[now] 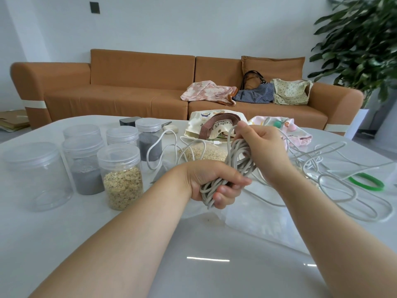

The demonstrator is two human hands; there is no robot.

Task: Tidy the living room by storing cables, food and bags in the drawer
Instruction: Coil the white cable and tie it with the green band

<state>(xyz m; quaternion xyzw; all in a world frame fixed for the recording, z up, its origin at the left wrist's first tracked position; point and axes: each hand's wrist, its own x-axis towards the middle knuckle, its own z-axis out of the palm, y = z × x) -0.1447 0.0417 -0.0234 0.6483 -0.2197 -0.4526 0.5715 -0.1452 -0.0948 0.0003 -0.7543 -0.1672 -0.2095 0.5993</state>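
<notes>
- left grip (214,186) is curled tight round the lower end of a grey cable bundle (240,160), fingers wrapped over several loops. right grip (265,147) pinches the upper end of the same bundle, thumb and fingers closed on the strands.
- the bundle's long axis slants from low left to high right between the two, held up off the desk (193,265).
- the loose tail (343,190) of the cable lies to the right of the bundle, sprawled in wide loops on the desk. the right grip is the nearer one, so further winding would likely draw slack from that side while the left holds the coil.
- the cable is round, matte and rubbery-looking. it is limp enough to bend in loose curves and would probably spring apart if let go.
- a thinner white charger cable (160,145) curls on the desk to the left of the bundle.
- clear plastic jars with screw lids stand on the left. one oat jar (122,179) holds pale flakes, and a powder jar (86,168) holds fine grey grains.
- a soft cream cloth tote bag (206,123) with a brown woven strap lies behind the bundle.
- a glossy green band (365,181) lies among the loose loops.
- no drawer is in view.
</notes>
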